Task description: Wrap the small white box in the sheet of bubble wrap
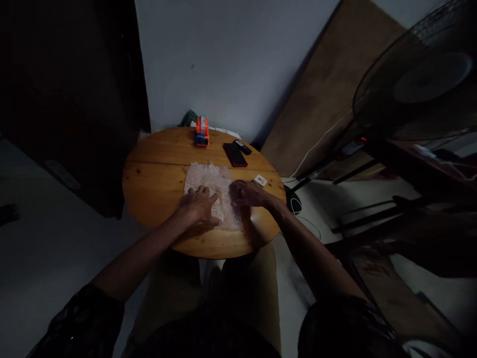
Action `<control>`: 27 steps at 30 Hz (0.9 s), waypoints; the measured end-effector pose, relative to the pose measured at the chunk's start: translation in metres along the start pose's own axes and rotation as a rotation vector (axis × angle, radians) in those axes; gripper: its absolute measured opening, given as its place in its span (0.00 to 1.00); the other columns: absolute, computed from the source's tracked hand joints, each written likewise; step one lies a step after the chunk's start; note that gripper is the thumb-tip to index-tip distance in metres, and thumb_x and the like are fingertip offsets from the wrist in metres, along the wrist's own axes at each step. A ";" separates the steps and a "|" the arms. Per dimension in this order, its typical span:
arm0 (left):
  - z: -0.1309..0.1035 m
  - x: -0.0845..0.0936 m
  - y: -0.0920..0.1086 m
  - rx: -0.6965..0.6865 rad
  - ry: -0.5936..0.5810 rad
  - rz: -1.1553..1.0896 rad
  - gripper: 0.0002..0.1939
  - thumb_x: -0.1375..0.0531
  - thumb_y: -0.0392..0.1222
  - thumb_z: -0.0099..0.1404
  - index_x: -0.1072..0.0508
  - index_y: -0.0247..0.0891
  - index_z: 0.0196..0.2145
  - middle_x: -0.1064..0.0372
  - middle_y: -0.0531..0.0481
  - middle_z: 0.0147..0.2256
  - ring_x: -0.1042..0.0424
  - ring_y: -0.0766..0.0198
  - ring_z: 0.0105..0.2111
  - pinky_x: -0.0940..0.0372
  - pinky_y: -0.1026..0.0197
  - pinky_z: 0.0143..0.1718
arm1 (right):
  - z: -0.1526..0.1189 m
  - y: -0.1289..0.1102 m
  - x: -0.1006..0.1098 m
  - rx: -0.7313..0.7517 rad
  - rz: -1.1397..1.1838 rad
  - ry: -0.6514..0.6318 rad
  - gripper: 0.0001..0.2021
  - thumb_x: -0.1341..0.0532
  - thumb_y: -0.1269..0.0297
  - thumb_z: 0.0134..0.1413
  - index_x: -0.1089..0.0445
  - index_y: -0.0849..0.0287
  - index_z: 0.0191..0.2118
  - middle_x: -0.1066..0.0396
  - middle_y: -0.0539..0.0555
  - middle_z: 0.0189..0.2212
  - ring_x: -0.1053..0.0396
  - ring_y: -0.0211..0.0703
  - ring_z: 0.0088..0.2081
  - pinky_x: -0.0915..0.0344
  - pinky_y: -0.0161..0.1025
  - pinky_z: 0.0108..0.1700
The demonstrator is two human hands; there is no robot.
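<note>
A sheet of clear bubble wrap (203, 174) lies spread on the round wooden table in front of me. My left hand (201, 205) rests on its left part with the fingers spread and the thumb toward the near edge. Over its right side is my right hand (248, 193), fingers stretched out to the left, at or just above the wrap; contact cannot be made out. Whether anything lies under or inside the wrap is hard to tell in the dim light.
On the table (156, 189) stand an orange and blue tape dispenser (201, 132), a dark phone-like slab (235, 154), a black remote-like object (242, 146) and a small white card box (260, 180). A wall is behind; a large fan (417, 84) stands at the right.
</note>
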State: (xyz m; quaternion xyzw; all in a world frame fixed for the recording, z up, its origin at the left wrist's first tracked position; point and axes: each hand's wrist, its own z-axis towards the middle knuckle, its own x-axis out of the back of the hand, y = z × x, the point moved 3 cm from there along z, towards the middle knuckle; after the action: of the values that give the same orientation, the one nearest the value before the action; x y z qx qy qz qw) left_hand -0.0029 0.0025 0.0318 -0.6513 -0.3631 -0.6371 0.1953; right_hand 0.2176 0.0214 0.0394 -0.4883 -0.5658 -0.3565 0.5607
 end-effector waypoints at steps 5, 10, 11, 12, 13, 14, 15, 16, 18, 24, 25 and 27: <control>-0.009 0.000 -0.007 -0.014 -0.009 -0.027 0.44 0.36 0.63 0.55 0.37 0.41 0.64 0.45 0.34 0.67 0.47 0.35 0.65 0.49 0.35 0.63 | -0.002 0.000 -0.002 -0.010 -0.019 -0.015 0.35 0.28 0.53 0.48 0.32 0.60 0.60 0.32 0.67 0.61 0.34 0.65 0.63 0.37 0.58 0.62; -0.019 -0.001 0.004 0.003 0.110 -0.044 0.32 0.42 0.58 0.64 0.32 0.40 0.60 0.41 0.37 0.64 0.43 0.40 0.63 0.45 0.41 0.62 | -0.005 -0.001 -0.004 0.008 -0.039 -0.034 0.36 0.30 0.53 0.50 0.34 0.63 0.63 0.36 0.68 0.64 0.38 0.64 0.65 0.41 0.59 0.65; -0.018 0.000 0.009 0.006 0.141 -0.046 0.30 0.44 0.56 0.66 0.33 0.40 0.61 0.41 0.37 0.65 0.43 0.42 0.64 0.45 0.42 0.62 | -0.005 -0.001 -0.004 0.006 -0.041 -0.030 0.36 0.30 0.54 0.50 0.34 0.63 0.62 0.36 0.69 0.64 0.38 0.64 0.65 0.42 0.59 0.65; -0.017 0.000 0.014 0.002 0.166 -0.048 0.29 0.46 0.54 0.67 0.34 0.39 0.62 0.42 0.38 0.66 0.44 0.43 0.65 0.46 0.44 0.63 | -0.005 -0.001 -0.005 0.002 -0.040 -0.025 0.35 0.30 0.55 0.50 0.34 0.64 0.63 0.37 0.69 0.64 0.38 0.64 0.65 0.42 0.58 0.65; -0.014 0.000 0.019 -0.007 0.180 -0.048 0.29 0.46 0.52 0.68 0.36 0.38 0.63 0.43 0.38 0.67 0.46 0.44 0.67 0.47 0.45 0.64 | -0.005 -0.001 -0.006 0.001 -0.035 -0.019 0.35 0.30 0.56 0.51 0.34 0.64 0.63 0.37 0.69 0.65 0.39 0.64 0.66 0.41 0.58 0.65; -0.010 -0.001 0.025 -0.016 0.181 -0.047 0.31 0.46 0.51 0.67 0.37 0.36 0.64 0.44 0.37 0.67 0.48 0.44 0.68 0.48 0.45 0.65 | -0.006 -0.002 -0.007 0.005 -0.026 -0.014 0.35 0.31 0.57 0.52 0.35 0.65 0.63 0.38 0.69 0.65 0.39 0.64 0.66 0.41 0.58 0.65; -0.006 -0.002 0.029 -0.023 0.171 -0.046 0.32 0.46 0.50 0.67 0.39 0.35 0.65 0.45 0.36 0.68 0.49 0.44 0.69 0.49 0.45 0.66 | -0.007 -0.002 -0.008 0.011 -0.016 -0.007 0.35 0.31 0.58 0.52 0.35 0.66 0.63 0.38 0.69 0.65 0.39 0.63 0.66 0.41 0.58 0.64; -0.001 -0.004 0.033 -0.026 0.153 -0.048 0.33 0.46 0.51 0.67 0.40 0.35 0.66 0.45 0.36 0.68 0.50 0.44 0.69 0.50 0.44 0.66 | -0.008 -0.002 -0.009 0.017 -0.007 0.003 0.34 0.32 0.58 0.53 0.35 0.67 0.64 0.38 0.69 0.65 0.39 0.63 0.66 0.40 0.58 0.64; 0.008 -0.010 0.039 -0.019 0.098 -0.064 0.36 0.45 0.53 0.66 0.42 0.36 0.68 0.48 0.35 0.69 0.52 0.43 0.70 0.52 0.42 0.67 | -0.012 -0.002 -0.011 0.036 0.013 0.027 0.33 0.32 0.59 0.53 0.35 0.67 0.63 0.38 0.69 0.65 0.38 0.63 0.65 0.40 0.58 0.63; 0.018 -0.025 0.043 -0.003 0.010 -0.081 0.41 0.43 0.67 0.63 0.43 0.48 0.68 0.53 0.37 0.71 0.60 0.37 0.72 0.60 0.31 0.66 | -0.035 0.014 0.002 0.065 0.095 0.347 0.20 0.37 0.61 0.58 0.27 0.60 0.55 0.32 0.63 0.61 0.34 0.58 0.61 0.38 0.55 0.63; 0.019 -0.025 0.044 0.000 0.003 -0.079 0.42 0.43 0.68 0.62 0.42 0.49 0.68 0.54 0.37 0.71 0.60 0.36 0.72 0.60 0.30 0.66 | -0.038 0.023 0.006 0.009 0.095 0.437 0.19 0.38 0.62 0.59 0.27 0.59 0.55 0.32 0.63 0.61 0.34 0.59 0.61 0.38 0.56 0.63; 0.020 -0.023 0.047 0.010 -0.010 -0.070 0.43 0.43 0.69 0.61 0.40 0.47 0.68 0.55 0.34 0.71 0.61 0.34 0.72 0.61 0.28 0.65 | -0.043 0.044 0.012 -0.134 0.092 0.564 0.23 0.37 0.62 0.56 0.30 0.60 0.57 0.32 0.65 0.60 0.35 0.62 0.61 0.38 0.60 0.62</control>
State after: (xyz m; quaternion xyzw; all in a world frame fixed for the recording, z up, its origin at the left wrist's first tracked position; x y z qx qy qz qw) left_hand 0.0463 -0.0191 0.0170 -0.6401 -0.3899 -0.6387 0.1741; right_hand 0.2727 -0.0057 0.0496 -0.4311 -0.3402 -0.4887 0.6779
